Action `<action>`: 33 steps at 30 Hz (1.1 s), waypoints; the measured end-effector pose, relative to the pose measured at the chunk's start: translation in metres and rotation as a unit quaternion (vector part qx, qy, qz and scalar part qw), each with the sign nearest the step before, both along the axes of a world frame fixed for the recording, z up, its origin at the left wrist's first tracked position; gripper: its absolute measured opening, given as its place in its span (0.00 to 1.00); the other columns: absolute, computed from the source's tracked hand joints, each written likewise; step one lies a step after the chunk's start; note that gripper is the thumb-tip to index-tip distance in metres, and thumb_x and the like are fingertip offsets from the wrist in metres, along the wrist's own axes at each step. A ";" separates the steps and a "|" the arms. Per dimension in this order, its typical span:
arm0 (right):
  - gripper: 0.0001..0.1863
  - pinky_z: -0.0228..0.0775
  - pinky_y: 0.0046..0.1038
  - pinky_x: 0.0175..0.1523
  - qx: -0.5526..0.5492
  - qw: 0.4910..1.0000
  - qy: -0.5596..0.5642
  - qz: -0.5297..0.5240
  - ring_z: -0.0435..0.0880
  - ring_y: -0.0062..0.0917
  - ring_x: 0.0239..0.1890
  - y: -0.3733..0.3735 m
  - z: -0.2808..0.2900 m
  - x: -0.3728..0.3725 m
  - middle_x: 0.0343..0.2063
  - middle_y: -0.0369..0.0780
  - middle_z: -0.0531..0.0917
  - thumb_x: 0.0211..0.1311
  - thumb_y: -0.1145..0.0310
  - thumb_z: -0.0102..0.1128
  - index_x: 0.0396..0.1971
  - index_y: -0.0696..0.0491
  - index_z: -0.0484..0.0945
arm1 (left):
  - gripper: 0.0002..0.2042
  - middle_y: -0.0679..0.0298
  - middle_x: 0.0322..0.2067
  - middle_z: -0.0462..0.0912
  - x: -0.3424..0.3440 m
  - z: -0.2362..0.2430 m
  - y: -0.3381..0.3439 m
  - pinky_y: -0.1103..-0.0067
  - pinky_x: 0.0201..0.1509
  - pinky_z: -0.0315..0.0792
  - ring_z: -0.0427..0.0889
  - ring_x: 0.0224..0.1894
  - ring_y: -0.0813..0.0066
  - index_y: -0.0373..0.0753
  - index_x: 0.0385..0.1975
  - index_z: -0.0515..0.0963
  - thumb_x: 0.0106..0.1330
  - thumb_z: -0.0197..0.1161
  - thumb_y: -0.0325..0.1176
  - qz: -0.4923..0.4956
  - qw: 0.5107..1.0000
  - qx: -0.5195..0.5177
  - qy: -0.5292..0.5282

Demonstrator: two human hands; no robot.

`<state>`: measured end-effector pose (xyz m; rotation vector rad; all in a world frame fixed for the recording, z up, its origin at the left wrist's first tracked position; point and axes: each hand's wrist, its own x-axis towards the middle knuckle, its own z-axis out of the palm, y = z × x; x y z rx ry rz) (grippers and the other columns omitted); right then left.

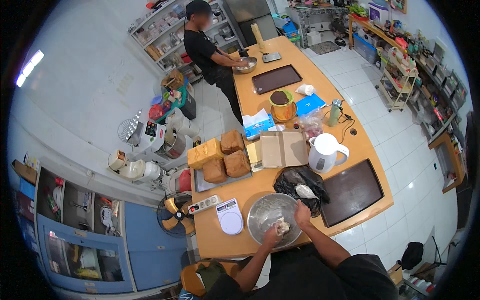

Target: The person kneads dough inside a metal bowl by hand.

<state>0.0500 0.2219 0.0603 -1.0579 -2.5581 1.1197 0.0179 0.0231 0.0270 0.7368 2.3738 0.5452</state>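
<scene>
A wide metal mixing bowl (pixel 261 216) stands at the near edge of the wooden table. Inside it, my left hand (pixel 273 237) is closed on a pale, sticky lump of dough (pixel 283 227). Some of the dough clings to the fingers. My right hand (pixel 302 214) grips the bowl's right rim, its fingers partly hidden. Behind the bowl lies a crumpled black plastic bag (pixel 289 182) with a small white bag (pixel 305 192) on it. To the left sits a white kitchen scale (pixel 230 218).
Several bread loaves (pixel 237 164) rest on a tray at the left, near a power strip (pixel 205 204). A white electric kettle (pixel 324 154) and a dark baking tray (pixel 353 194) stand at the right. At the far end, a person (pixel 204 50) works in another metal bowl (pixel 247 67).
</scene>
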 end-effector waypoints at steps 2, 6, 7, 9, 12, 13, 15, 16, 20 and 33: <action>0.10 0.70 0.46 0.40 -0.009 1.000 -0.021 -0.005 0.79 0.48 0.37 0.001 -0.005 0.001 0.36 0.48 0.80 0.55 0.70 0.55 0.37 0.54 0.71 | 0.22 0.54 0.47 0.76 0.001 0.016 0.024 0.61 0.50 0.71 0.79 0.44 0.54 0.47 0.50 0.73 0.54 0.63 0.44 -0.044 0.997 -0.015 0.064; 0.09 0.70 0.48 0.38 0.006 1.000 0.002 -0.007 0.79 0.49 0.35 -0.002 -0.009 0.002 0.33 0.49 0.80 0.57 0.70 0.54 0.37 0.53 0.71 | 0.23 0.52 0.49 0.74 -0.009 0.015 0.053 0.56 0.54 0.64 0.74 0.50 0.51 0.43 0.51 0.72 0.60 0.56 0.50 -0.035 0.992 -0.087 0.090; 0.09 0.70 0.48 0.38 0.007 1.000 0.001 -0.010 0.79 0.49 0.35 -0.001 -0.010 0.003 0.33 0.49 0.80 0.57 0.70 0.54 0.37 0.53 0.71 | 0.24 0.51 0.50 0.73 -0.009 0.013 0.060 0.55 0.56 0.62 0.72 0.53 0.49 0.42 0.50 0.72 0.61 0.53 0.52 -0.011 0.991 -0.092 0.099; 0.09 0.70 0.48 0.37 -0.017 1.000 -0.013 0.014 0.79 0.51 0.34 0.000 -0.004 -0.002 0.31 0.50 0.80 0.59 0.68 0.52 0.39 0.52 0.71 | 0.24 0.50 0.50 0.72 -0.012 -0.008 0.064 0.56 0.57 0.61 0.69 0.55 0.48 0.41 0.51 0.72 0.63 0.51 0.52 0.025 0.984 -0.092 0.149; 0.05 0.67 0.50 0.39 -0.039 0.999 -0.005 0.009 0.77 0.53 0.36 0.003 0.002 0.002 0.32 0.52 0.79 0.60 0.69 0.50 0.32 0.55 0.69 | 0.23 0.50 0.53 0.70 -0.019 -0.024 0.082 0.56 0.59 0.59 0.65 0.58 0.47 0.41 0.53 0.71 0.65 0.48 0.50 0.094 0.966 -0.105 0.217; 0.04 0.67 0.50 0.38 -0.036 0.999 0.033 -0.002 0.77 0.53 0.35 0.006 0.001 0.004 0.31 0.52 0.79 0.58 0.72 0.51 0.32 0.55 0.69 | 0.22 0.51 0.55 0.69 -0.020 -0.027 0.091 0.56 0.60 0.59 0.63 0.60 0.46 0.42 0.55 0.69 0.66 0.48 0.48 0.131 0.954 -0.123 0.239; 0.04 0.67 0.50 0.38 -0.024 0.999 0.032 -0.001 0.77 0.53 0.35 0.002 0.002 0.003 0.32 0.51 0.79 0.58 0.73 0.51 0.31 0.55 0.69 | 0.23 0.49 0.55 0.68 -0.029 -0.044 0.096 0.56 0.60 0.59 0.63 0.59 0.46 0.39 0.54 0.69 0.66 0.49 0.48 0.176 0.946 -0.118 0.247; 0.03 0.67 0.49 0.38 -0.017 0.999 0.034 0.002 0.77 0.52 0.36 -0.001 0.004 -0.001 0.32 0.51 0.79 0.57 0.73 0.51 0.31 0.55 0.69 | 0.25 0.48 0.55 0.68 -0.038 -0.055 0.097 0.56 0.59 0.60 0.63 0.59 0.45 0.36 0.54 0.69 0.65 0.49 0.48 0.223 0.933 -0.117 0.257; 0.04 0.68 0.49 0.37 -0.020 1.000 0.016 -0.017 0.77 0.53 0.35 -0.004 0.000 0.000 0.33 0.50 0.80 0.57 0.73 0.52 0.32 0.55 0.68 | 0.24 0.47 0.54 0.68 -0.039 -0.064 0.125 0.59 0.59 0.62 0.67 0.57 0.50 0.35 0.53 0.69 0.61 0.55 0.44 0.399 0.898 -0.030 0.184; 0.07 0.68 0.50 0.38 0.005 1.000 -0.004 0.016 0.79 0.51 0.34 0.006 -0.009 -0.006 0.29 0.52 0.80 0.61 0.68 0.49 0.36 0.54 0.71 | 0.21 0.49 0.42 0.79 -0.020 -0.003 0.059 0.60 0.50 0.68 0.77 0.46 0.50 0.40 0.42 0.76 0.50 0.62 0.44 -0.161 0.986 0.010 -0.047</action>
